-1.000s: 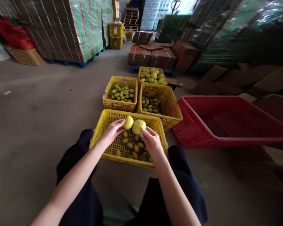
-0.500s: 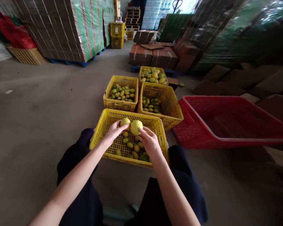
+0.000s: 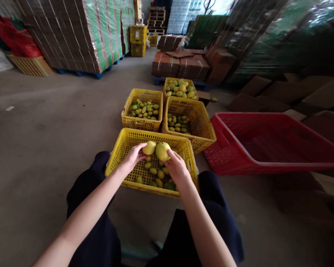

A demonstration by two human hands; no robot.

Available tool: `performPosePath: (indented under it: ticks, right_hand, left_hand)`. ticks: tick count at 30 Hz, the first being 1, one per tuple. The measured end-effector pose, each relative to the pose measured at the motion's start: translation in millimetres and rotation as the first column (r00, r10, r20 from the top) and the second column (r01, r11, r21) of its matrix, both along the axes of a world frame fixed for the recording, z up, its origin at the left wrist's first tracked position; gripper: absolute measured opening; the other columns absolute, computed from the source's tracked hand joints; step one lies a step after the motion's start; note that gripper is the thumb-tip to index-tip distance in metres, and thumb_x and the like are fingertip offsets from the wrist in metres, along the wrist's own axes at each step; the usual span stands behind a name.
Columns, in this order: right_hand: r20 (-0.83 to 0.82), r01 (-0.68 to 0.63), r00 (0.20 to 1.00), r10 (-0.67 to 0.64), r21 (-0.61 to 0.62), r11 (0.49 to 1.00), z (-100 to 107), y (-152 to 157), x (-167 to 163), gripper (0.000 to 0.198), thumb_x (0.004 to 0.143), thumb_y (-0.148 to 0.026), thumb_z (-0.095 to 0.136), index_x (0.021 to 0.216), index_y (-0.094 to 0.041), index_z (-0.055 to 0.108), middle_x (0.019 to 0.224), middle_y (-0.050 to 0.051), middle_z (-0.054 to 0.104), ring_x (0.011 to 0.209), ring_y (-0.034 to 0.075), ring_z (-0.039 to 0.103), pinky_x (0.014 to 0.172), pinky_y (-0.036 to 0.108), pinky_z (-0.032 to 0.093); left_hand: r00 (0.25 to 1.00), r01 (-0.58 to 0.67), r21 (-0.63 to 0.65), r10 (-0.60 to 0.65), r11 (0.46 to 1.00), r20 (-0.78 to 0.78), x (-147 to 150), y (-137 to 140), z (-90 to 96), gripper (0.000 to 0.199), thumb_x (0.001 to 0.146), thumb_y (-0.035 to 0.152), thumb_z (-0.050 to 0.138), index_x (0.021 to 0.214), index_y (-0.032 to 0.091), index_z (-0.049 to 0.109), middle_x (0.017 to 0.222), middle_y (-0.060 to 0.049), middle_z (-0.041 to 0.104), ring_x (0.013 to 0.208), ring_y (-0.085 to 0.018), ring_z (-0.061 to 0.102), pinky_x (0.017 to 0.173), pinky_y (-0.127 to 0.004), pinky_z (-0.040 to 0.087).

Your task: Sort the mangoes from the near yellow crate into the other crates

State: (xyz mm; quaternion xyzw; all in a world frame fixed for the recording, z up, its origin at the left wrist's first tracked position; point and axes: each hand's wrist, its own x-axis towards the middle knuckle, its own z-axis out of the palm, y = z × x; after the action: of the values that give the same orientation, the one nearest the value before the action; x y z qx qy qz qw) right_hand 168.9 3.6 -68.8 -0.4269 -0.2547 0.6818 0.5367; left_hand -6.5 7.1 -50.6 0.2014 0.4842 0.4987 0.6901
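Observation:
My left hand [image 3: 135, 155] is closed around a yellow mango [image 3: 149, 148]. In my right hand [image 3: 177, 167] I grip a larger, rounder yellow-green mango [image 3: 163, 151]. The two fruits are side by side, a narrow gap between them, above a yellow plastic crate [image 3: 124, 148] between my knees. Several smaller mangoes [image 3: 153, 171] lie on the crate's slotted floor, mostly towards its near right part. My hands and the held fruits hide some of them.
Beyond stand a yellow crate on the left [image 3: 127, 115], one on the right [image 3: 204, 128] and a farther one [image 3: 166, 89], all with fruit. A large red basket [image 3: 233, 148] sits to the right. Wrapped pallet stacks [image 3: 104, 40] and bundled cardboard [image 3: 180, 66] stand farther back.
Both fruits have turned in my fingers and shifted slightly to the right and nearer to me. My hands still hold them above the crate.

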Motion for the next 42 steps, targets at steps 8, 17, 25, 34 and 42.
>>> performPosePath:
  ticks: [8,17,25,34,42]
  right_hand:
    - [-0.058,-0.035,0.998,0.034,-0.017,0.999,-0.3,1.7,-4.9,0.037,0.062,-0.053,0.082,0.082,-0.024,0.072,0.08,0.0,0.074,0.075,0.018,0.07,0.067,0.028,0.056]
    - [-0.061,0.017,0.998,-0.021,-0.063,0.998,-2.5,5.6,-7.9,0.035,0.062,-0.055,0.078,0.082,-0.028,0.069,0.077,0.0,0.075,0.075,0.021,0.071,0.06,0.029,0.057]
    - [-0.094,0.019,0.995,-0.03,-0.115,0.993,7.0,-3.9,-19.7,0.038,0.067,-0.06,0.073,0.072,-0.022,0.069,0.063,0.0,0.069,0.061,0.018,0.065,0.054,0.028,0.053]
    - [0.047,0.118,0.991,-0.127,0.161,0.98,12.8,-18.2,-26.3,0.042,0.079,-0.061,0.057,0.067,-0.022,0.068,0.073,0.004,0.07,0.071,0.019,0.067,0.06,0.029,0.051]
    - [0.253,0.165,0.929,-0.269,0.367,0.915,2.7,-26.2,-26.6,0.037,0.085,-0.05,0.05,0.069,-0.024,0.07,0.078,0.001,0.072,0.077,0.019,0.064,0.073,0.03,0.046]
  left_hand:
    - [0.999,-0.049,-0.014,0.049,0.999,0.017,4.9,0.0,4.0,0.019,0.092,0.02,0.05,0.095,0.014,0.068,0.091,-0.009,0.072,0.079,-0.018,0.069,0.08,-0.032,0.059]
    - [0.992,0.096,0.133,-0.084,0.986,-0.094,14.3,-7.6,2.5,0.024,0.082,0.035,0.071,0.097,0.017,0.067,0.1,-0.007,0.068,0.087,-0.017,0.065,0.075,-0.029,0.056]
    - [0.971,0.158,0.138,-0.129,0.978,-0.2,18.9,-8.4,-1.2,0.053,0.091,0.061,0.04,0.084,0.018,0.071,0.074,-0.005,0.069,0.061,-0.016,0.061,0.053,-0.025,0.043]
    - [0.887,0.127,0.528,0.142,0.84,-0.439,20.2,-21.4,7.9,0.053,0.092,0.062,0.037,0.084,0.021,0.07,0.081,-0.005,0.069,0.08,-0.021,0.061,0.081,-0.031,0.046]
    - [0.832,0.246,0.627,0.171,0.739,-0.528,25.5,-25.1,-4.0,0.049,0.095,0.055,0.036,0.086,0.021,0.07,0.088,-0.007,0.067,0.086,-0.022,0.059,0.085,-0.03,0.044]
